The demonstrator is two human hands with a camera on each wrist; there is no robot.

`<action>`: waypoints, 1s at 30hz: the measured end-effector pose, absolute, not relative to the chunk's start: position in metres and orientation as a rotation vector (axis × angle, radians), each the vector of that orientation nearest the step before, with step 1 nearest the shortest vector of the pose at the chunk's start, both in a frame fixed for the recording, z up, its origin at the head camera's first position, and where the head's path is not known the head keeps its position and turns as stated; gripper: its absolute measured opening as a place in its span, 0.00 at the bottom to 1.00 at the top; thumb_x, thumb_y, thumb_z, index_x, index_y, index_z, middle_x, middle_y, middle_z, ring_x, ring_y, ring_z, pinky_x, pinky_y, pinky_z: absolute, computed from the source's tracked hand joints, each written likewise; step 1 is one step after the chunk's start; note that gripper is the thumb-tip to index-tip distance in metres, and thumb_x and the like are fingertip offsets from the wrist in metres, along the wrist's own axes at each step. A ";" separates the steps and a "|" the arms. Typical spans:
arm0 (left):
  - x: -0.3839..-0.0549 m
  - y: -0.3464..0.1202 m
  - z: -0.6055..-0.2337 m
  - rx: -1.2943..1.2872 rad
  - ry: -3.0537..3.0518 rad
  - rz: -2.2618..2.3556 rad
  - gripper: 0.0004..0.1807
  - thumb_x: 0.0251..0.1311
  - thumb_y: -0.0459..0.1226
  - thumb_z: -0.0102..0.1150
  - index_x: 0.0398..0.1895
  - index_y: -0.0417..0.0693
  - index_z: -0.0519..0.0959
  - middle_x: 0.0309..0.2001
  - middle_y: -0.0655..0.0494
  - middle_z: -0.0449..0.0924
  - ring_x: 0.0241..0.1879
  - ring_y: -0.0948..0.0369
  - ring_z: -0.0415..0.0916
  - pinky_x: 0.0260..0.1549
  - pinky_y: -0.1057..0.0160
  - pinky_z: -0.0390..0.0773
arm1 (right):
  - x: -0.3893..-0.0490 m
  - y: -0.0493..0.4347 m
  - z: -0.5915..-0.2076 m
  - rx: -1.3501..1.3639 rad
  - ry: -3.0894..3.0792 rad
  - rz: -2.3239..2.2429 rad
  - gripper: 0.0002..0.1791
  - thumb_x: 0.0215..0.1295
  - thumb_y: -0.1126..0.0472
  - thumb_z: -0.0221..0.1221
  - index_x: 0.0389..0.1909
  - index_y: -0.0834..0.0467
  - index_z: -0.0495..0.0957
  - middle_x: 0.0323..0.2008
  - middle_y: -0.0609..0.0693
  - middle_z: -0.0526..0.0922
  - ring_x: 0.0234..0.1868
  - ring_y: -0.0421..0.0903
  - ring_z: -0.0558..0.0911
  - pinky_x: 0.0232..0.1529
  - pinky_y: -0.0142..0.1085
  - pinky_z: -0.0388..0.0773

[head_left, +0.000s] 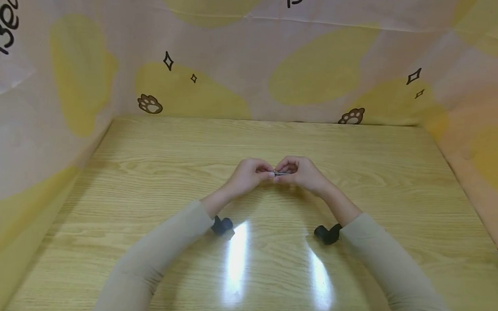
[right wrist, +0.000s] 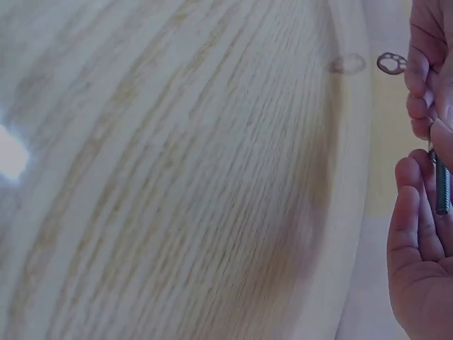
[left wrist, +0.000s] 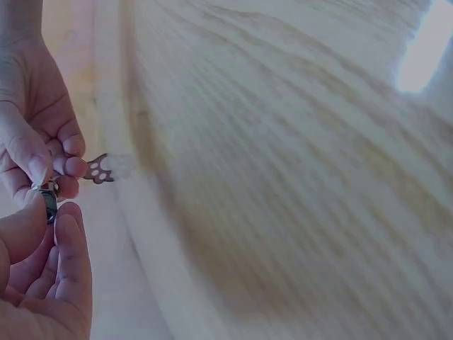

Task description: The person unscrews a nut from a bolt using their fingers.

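Both hands meet over the middle of the table, with a small metal bolt (head_left: 282, 174) between their fingertips. My left hand (head_left: 247, 175) pinches one end of it between thumb and fingers. From the other side my right hand (head_left: 305, 174) pinches it, the threaded shank (right wrist: 442, 190) lying along the fingers in the right wrist view. At the point where the hands meet, a shiny metal end (left wrist: 49, 202) shows in the left wrist view; fingertips hide part of it, and I cannot tell whether a nut is on it.
The wood-grain table (head_left: 170, 143) lies under both arms, with two bright light reflections near its front. A patterned cloth (head_left: 219, 80) with yellow patches and paw prints stands around the back and sides. Dark wrist cameras (head_left: 328, 234) stick out from both sleeves.
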State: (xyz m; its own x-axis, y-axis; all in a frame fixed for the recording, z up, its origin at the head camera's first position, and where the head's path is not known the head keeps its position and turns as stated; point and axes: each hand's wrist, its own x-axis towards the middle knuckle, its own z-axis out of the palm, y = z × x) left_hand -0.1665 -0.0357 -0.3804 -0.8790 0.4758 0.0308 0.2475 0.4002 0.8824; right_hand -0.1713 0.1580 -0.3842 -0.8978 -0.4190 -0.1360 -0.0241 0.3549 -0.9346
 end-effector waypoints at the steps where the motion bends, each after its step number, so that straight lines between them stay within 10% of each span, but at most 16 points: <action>1: -0.166 -0.037 -0.379 0.641 2.438 1.469 0.07 0.60 0.32 0.59 0.37 0.34 0.81 0.36 0.48 0.82 0.37 0.58 0.79 0.39 0.66 0.79 | -0.171 0.157 -0.383 -0.398 2.268 -1.573 0.15 0.52 0.66 0.68 0.39 0.65 0.77 0.35 0.54 0.81 0.37 0.45 0.80 0.37 0.31 0.77; 18: -0.150 -0.046 -0.355 0.668 2.423 1.482 0.08 0.60 0.33 0.59 0.38 0.35 0.81 0.36 0.50 0.83 0.35 0.61 0.79 0.37 0.67 0.80 | -0.159 0.153 -0.363 -0.340 1.872 -1.822 0.15 0.66 0.65 0.54 0.49 0.69 0.69 0.36 0.51 0.81 0.41 0.52 0.80 0.53 0.52 0.73; 30: -0.147 -0.050 -0.344 0.652 2.392 1.501 0.09 0.60 0.34 0.59 0.39 0.36 0.81 0.38 0.49 0.83 0.36 0.60 0.79 0.38 0.66 0.79 | -0.155 0.149 -0.358 -0.308 1.807 -1.884 0.08 0.61 0.73 0.56 0.40 0.63 0.72 0.33 0.50 0.80 0.39 0.46 0.80 0.50 0.45 0.77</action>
